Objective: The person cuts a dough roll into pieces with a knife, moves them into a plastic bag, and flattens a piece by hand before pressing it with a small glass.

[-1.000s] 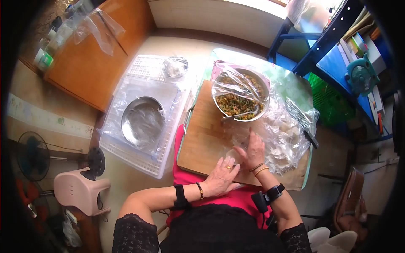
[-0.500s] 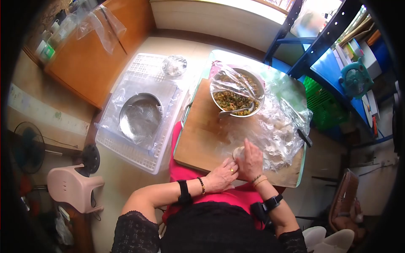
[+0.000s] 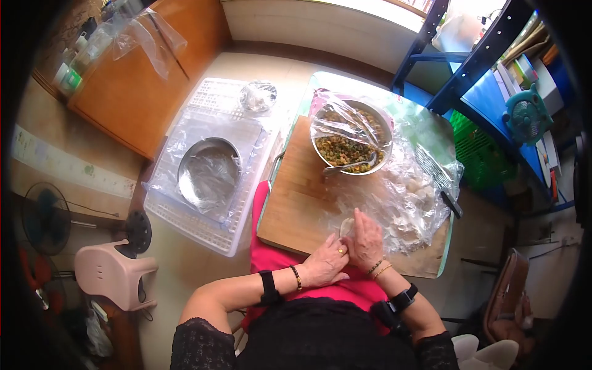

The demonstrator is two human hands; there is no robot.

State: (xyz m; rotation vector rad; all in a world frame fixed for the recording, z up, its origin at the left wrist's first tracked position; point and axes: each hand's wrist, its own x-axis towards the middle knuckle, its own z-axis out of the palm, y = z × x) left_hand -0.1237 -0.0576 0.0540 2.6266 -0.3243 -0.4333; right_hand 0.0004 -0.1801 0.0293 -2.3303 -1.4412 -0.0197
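At the near edge of the wooden board [image 3: 283, 209], my left hand [image 3: 324, 263] and my right hand [image 3: 365, 239] meet around a small pale piece of dough [image 3: 346, 228]. Both hands are closed on it, and fingers cover most of it. Beyond them a metal bowl [image 3: 319, 148] of chopped filling [image 3: 345, 148] sits half covered by plastic film, with a spoon [image 3: 348, 166] resting in it. To the right of my right hand, pale floury lumps [image 3: 413, 203] lie under crumpled clear plastic.
A black-handled utensil [image 3: 452, 205] lies at the table's right edge. Left of the table, a round metal pan [image 3: 209, 176] rests on plastic sheeting over a white crate [image 3: 231, 243]. A pink stool [image 3: 114, 274], green basket [image 3: 478, 151] and blue shelf frame [image 3: 459, 86] stand around.
The fingers have shifted slightly around the dough, which now appears narrower and more upright. The whole view has moved a little; the bowl and pan stay in place.
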